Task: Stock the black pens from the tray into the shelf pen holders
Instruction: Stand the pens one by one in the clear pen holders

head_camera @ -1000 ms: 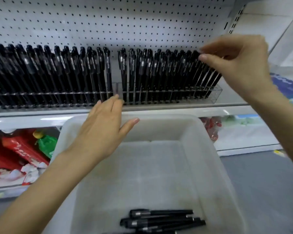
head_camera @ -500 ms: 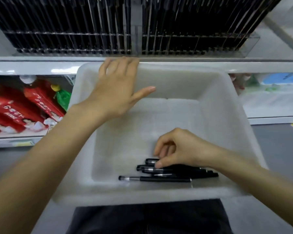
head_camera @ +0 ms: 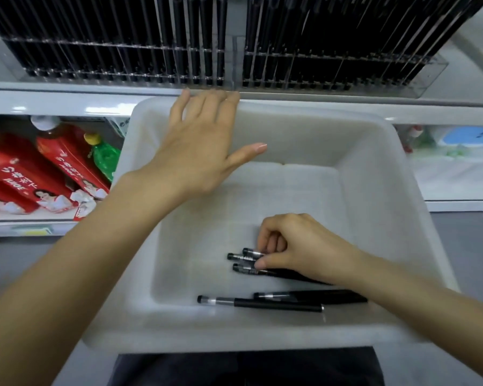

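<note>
A white plastic tray [head_camera: 379,190] sits in front of me below the shelf. Several black pens lie in its near half. My right hand [head_camera: 299,249] curls its fingers and thumb around a small bunch of black pens [head_camera: 243,259] inside the tray. Two more loose pens [head_camera: 262,302] lie closer to me by the tray's near wall. My left hand [head_camera: 204,146] rests flat with straight fingers over the tray's far rim. On the shelf above stand clear pen holders [head_camera: 430,76] packed with upright black pens [head_camera: 123,37].
A lower shelf at the left holds red juice cartons [head_camera: 14,179] and a green bottle [head_camera: 103,157]. Blue and white packages [head_camera: 463,140] sit on the lower shelf at the right. The grey floor [head_camera: 471,246] shows at the right.
My right hand came down from the shelf pens into the tray and closed around a bunch of pens, drawing them away from the two loose ones. My left hand stayed on the far rim.
</note>
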Tool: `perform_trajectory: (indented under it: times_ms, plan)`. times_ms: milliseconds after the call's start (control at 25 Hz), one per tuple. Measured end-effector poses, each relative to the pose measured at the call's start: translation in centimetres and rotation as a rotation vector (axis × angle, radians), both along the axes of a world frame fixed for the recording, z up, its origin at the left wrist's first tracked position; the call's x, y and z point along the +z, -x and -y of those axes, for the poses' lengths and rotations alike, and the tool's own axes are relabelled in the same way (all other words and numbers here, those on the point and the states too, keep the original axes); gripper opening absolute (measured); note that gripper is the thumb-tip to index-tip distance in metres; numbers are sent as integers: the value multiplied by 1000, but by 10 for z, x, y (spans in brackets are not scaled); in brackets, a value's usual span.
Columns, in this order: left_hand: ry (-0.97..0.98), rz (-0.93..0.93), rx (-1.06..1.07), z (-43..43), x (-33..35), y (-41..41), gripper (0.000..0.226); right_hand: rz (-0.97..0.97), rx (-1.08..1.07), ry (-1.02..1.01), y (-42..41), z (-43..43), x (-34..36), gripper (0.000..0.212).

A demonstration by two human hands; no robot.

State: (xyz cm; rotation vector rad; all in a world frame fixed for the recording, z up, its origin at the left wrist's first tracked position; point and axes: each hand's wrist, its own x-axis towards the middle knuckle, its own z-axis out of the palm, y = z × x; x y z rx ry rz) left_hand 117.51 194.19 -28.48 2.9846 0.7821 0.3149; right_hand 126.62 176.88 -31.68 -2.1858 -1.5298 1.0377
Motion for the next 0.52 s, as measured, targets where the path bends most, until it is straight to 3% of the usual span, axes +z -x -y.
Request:
perform_trajectory:
  times_ms: [400,520]
  plan:
    - [11,23,-8,-1,-1,-1,98,-79,-41,-12,-12,-6,-6,24]
    - [123,103,-18,-4,3,-1,93,-146,-111,-105,-20,-11,8,21]
